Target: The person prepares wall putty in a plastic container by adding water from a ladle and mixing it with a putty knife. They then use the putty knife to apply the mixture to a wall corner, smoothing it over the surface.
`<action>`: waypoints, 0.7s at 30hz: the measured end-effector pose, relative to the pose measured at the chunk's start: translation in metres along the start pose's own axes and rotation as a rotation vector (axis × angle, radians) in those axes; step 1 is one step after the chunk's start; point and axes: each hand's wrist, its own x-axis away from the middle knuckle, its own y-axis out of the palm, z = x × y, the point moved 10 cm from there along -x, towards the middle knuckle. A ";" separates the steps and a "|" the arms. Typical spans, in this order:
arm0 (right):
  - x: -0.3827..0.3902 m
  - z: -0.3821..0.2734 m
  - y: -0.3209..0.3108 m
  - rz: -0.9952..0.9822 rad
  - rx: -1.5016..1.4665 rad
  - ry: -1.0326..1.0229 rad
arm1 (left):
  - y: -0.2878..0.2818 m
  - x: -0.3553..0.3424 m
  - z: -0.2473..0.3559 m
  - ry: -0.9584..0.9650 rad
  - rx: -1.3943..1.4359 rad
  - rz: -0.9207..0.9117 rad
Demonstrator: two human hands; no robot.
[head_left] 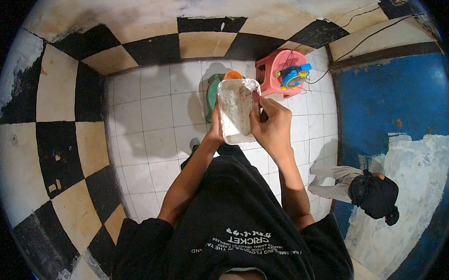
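Note:
Above the floor I hold a shallow rectangular tray (pixel 234 110), whitish and shiny with smears inside. My left hand (pixel 216 124) is closed along its left side, most of the fingers hidden under it. At the right side, my right hand (pixel 271 123) is bent over the rim, thumb and fingers pinched together against the inner wall. A small reddish-brown patch (pixel 256 99) shows by those fingertips; what it is, I cannot tell. Partly hidden behind the tray are a green plastic piece (pixel 212 97) and an orange bowl-like thing (pixel 232 75).
A pink plastic stool (pixel 269 72) stands beyond my right hand, carrying a blue and yellow device (pixel 293 78). Dark cables (pixel 356 45) run along the wall. At right, a person (pixel 375 194) in dark top and light trousers is by the blue wall (pixel 387 92). Checkered walls (pixel 58 95) border the tiled floor (pixel 153 117).

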 end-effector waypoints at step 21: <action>0.031 0.103 -0.049 0.197 -0.141 0.331 | -0.018 -0.021 -0.035 0.009 -0.171 0.300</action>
